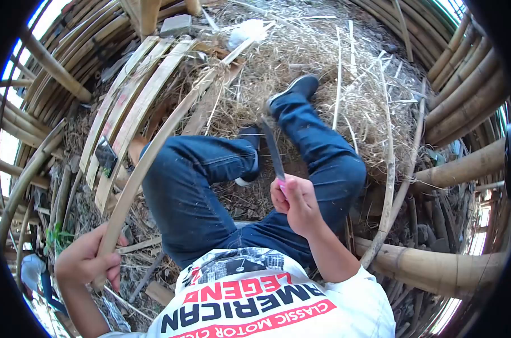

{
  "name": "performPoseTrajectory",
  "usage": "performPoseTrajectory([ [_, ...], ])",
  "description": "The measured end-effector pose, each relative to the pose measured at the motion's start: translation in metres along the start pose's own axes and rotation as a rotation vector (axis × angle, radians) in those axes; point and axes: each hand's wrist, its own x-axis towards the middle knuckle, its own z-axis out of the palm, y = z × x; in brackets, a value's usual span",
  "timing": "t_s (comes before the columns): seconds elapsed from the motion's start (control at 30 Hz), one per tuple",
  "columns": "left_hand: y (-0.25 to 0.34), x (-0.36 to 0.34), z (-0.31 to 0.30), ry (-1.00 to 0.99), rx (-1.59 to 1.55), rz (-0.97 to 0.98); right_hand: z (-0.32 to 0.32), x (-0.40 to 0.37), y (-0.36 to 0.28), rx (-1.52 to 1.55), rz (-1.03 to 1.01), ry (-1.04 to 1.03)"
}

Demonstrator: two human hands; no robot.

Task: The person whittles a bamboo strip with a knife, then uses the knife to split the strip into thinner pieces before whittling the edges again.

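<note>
My left hand [92,256] is closed round the lower end of a long bamboo strip [154,149]. The strip slants up and away over my left knee, its far end frayed near a heap of fibres. In my right hand [296,203] is a knife [274,152] with a pink handle, held above my lap. Its dark blade points up and forward, apart from the strip. Between my legs the blade stands over the ground near my shoes.
Flat bamboo slats [137,96] lie side by side at the left, with a phone [106,158] on them. Dry shavings [300,56] cover the ground ahead. Thick bamboo poles [436,267] enclose the right side. A grey block [176,25] and white plastic bag [247,32] sit at the back.
</note>
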Motion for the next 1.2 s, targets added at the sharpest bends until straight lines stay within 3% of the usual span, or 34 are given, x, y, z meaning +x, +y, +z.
performPoseTrajectory([
  [0.1,0.014,0.046,0.018,0.038,0.154,0.002,-0.002,-0.001,-0.003,-0.027,0.005,0.014],
  [0.17,0.005,0.079,0.023,-0.027,0.014,-0.01,-0.005,0.006,-0.001,-0.05,0.005,0.0],
  [0.23,-0.012,0.117,0.025,-0.058,-0.071,-0.069,-0.01,0.016,0.007,-0.267,0.03,0.02],
  [0.4,-0.005,0.174,0.036,-0.156,-0.26,-0.153,-0.008,0.052,0.034,-0.456,0.11,-0.031],
  [0.57,0.003,0.186,0.044,-0.286,-0.282,-0.081,0.013,0.094,0.04,-0.623,0.125,-0.139],
  [0.63,-0.001,0.194,0.038,-0.46,-0.529,-0.203,0.017,0.106,0.046,-0.766,-0.033,-0.164],
  [0.77,-0.004,0.2,0.037,-0.609,-0.768,-0.201,0.007,0.112,0.064,-0.809,-0.033,-0.156],
  [0.93,-0.029,0.217,0.069,-0.419,-0.701,-0.142,-0.011,0.096,0.082,-0.837,0.024,-0.177],
  [1.0,-0.02,0.22,0.066,-0.321,-0.417,-0.159,-0.013,0.088,0.083,-0.951,0.033,-0.23],
  [1.1,-0.015,0.216,0.069,-0.197,-0.318,-0.074,-0.011,0.076,0.079,-0.91,0.04,-0.206],
  [1.13,-0.022,0.22,0.065,-0.295,-0.397,-0.126,-0.013,0.073,0.084,-0.905,0.032,-0.197],
  [1.2,-0.026,0.226,0.074,-0.228,-0.229,-0.143,-0.018,0.071,0.089,-0.902,0.017,-0.178],
])
